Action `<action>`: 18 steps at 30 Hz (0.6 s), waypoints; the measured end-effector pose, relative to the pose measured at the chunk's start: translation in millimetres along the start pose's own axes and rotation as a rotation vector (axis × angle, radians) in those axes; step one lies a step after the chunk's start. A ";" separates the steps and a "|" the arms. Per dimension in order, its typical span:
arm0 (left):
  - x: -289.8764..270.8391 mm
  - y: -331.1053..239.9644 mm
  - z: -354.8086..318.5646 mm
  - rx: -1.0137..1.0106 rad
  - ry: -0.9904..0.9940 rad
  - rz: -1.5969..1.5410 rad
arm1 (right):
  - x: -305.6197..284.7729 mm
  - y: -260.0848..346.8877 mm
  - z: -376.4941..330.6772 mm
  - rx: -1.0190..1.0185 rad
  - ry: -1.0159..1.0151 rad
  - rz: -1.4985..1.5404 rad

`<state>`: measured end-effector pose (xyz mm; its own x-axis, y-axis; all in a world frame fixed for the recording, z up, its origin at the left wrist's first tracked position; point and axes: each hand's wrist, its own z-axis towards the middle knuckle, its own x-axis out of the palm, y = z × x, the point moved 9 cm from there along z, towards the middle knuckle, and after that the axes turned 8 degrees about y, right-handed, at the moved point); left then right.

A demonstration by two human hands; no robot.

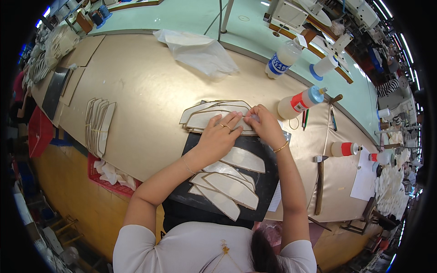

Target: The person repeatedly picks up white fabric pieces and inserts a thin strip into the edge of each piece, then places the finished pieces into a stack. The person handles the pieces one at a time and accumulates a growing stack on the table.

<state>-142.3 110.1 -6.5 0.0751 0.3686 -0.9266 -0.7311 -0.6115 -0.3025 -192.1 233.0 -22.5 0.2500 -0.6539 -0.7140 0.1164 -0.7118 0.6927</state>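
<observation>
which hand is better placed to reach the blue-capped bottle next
Probably the right hand: it is nearer the blue-capped bottle, while the left hand lies farther left, on the pale pieces.

Over by the far edge of the table (150, 77), a clear bottle (287, 53) wears a blue label (277, 64) with bold white capitals, the only lettering I can make out. The pale bottle (285, 109) with the blue cap (315, 94) has a red label (299, 103); its small print is beyond me, as are any marks on the white sheet (363, 179) off to the right.
</observation>
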 end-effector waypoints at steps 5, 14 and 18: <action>-0.6 -0.8 -0.7 0.003 -0.009 0.005 | 4.3 5.4 2.7 -0.092 0.031 -0.132; 0.4 -3.7 5.6 0.002 0.010 0.040 | 15.1 18.2 -16.4 -0.240 -0.039 -0.510; 4.0 0.1 4.7 -0.002 -0.003 0.045 | 19.8 20.3 -16.8 -0.266 -0.049 -0.606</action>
<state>-145.3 114.8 -9.2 0.0399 0.3427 -0.9386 -0.7323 -0.6290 -0.2608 -168.6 209.8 -20.9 0.0223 -0.1732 -0.9846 0.4576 -0.8739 0.1641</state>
